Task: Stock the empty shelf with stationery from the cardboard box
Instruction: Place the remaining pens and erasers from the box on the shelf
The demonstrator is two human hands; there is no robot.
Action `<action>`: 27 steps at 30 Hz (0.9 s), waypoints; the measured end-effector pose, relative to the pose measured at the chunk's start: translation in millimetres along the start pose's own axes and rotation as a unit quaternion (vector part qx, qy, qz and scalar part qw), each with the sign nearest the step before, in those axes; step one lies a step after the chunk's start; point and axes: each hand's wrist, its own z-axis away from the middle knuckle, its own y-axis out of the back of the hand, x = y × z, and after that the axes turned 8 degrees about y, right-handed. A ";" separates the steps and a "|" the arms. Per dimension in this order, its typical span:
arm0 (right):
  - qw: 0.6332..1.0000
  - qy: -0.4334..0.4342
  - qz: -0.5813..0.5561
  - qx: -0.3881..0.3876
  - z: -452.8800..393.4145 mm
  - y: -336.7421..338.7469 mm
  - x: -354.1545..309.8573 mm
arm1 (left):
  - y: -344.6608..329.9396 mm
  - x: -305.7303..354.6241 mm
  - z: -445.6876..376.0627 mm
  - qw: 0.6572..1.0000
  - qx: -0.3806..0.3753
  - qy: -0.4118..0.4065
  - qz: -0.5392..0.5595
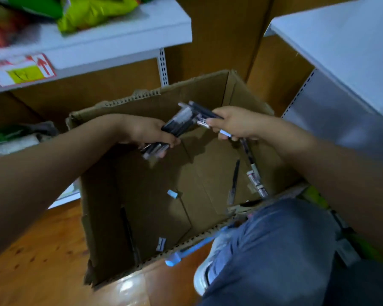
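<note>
Above the open box (142,195) at frame centre, the left hand (150,133) grips a bundle of pens (181,122); the right hand (234,124) pinches more pens. Loose pens (234,180) lie on the box floor.

Matt card, glossy wood
Rough corrugated cardboard box (142,173), centre; polished wooden floor (42,250), lower left; smooth painted-metal shelf (341,51), upper right.
</note>
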 end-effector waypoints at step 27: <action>0.798 -0.128 0.190 0.558 538.4 68.0 -20.9 | -302.8 373.2 114.8 0.906 0.032 -0.422 0.010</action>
